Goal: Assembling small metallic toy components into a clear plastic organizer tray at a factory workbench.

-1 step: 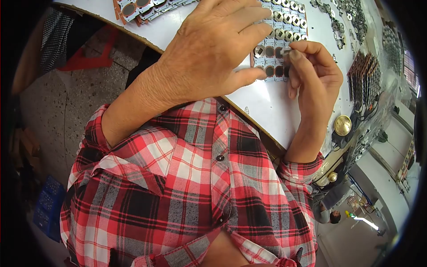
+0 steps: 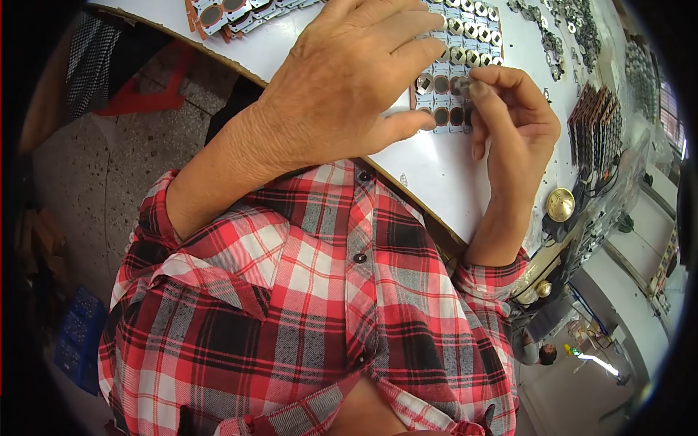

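Observation:
A panel of small circuit boards [image 2: 441,116] lies on the white table, with rows of round dark recesses. Silver round metal parts [image 2: 471,30] sit on its far rows, and one stands at the left of a nearer row. My left hand [image 2: 349,80] spreads over the panel's left side, fingers apart, its thumb at the near left corner. At the panel's right edge my right hand [image 2: 512,120] pinches a small silver metal piece [image 2: 462,86] between thumb and forefinger, over a dark recess. The fingertips partly hide that piece.
More panels [image 2: 240,14] lie stacked at the far left. Loose metal parts [image 2: 556,36] are scattered at the far right, near a stack of brown-edged boards [image 2: 596,123]. A brass-coloured dome [image 2: 560,205] stands right of my forearm. The table edge [image 2: 414,190] runs before me.
The small metal piece in my right fingertips has shifted and tilted slightly, and the forefinger and thumb have moved a little left. My left hand keeps its place.

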The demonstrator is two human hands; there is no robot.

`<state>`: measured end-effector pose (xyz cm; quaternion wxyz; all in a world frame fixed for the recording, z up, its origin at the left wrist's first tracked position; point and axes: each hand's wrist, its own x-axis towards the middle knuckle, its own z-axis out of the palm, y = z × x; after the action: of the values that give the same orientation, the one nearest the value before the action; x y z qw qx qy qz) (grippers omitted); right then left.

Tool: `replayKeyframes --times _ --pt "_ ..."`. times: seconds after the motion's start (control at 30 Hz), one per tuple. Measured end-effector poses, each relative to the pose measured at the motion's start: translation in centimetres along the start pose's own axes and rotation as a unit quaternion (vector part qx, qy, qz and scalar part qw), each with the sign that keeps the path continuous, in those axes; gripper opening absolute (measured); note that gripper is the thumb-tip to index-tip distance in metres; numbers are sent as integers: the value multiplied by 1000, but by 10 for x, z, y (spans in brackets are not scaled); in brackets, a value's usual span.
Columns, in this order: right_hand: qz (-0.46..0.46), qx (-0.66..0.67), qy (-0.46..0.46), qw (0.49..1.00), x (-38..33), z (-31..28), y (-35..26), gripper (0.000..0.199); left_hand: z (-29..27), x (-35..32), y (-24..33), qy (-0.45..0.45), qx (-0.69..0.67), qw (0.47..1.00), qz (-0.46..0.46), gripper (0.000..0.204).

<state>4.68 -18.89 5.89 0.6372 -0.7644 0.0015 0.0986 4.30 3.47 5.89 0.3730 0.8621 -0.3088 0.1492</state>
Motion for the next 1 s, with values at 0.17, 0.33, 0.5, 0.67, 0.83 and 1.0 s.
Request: replayKeyframes --times 0.17,0.33,0.5,0.67,0.83,1.0 --pt "-130 -123 -27 984 -3 7 5 13 14 -16 -13 43 -21 999 21 61" --pt "-174 -180 -34 968 -2 5 9 13 10 -10 -8 3 -12 1000 -4 61" --pt "-143 -141 12 980 -5 15 6 12 11 -11 -8 13 -21 1000 -3 61" --pt "-174 -210 -11 962 -6 13 7 11 10 -12 -9 9 -30 999 -6 65" --pt "-156 -178 26 971 -7 14 8 9 18 -10 -19 79 111 983 124 69" --pt "-185 -222 -5 957 -2 13 7 9 58 -12 -65 205 254 903 278 70"
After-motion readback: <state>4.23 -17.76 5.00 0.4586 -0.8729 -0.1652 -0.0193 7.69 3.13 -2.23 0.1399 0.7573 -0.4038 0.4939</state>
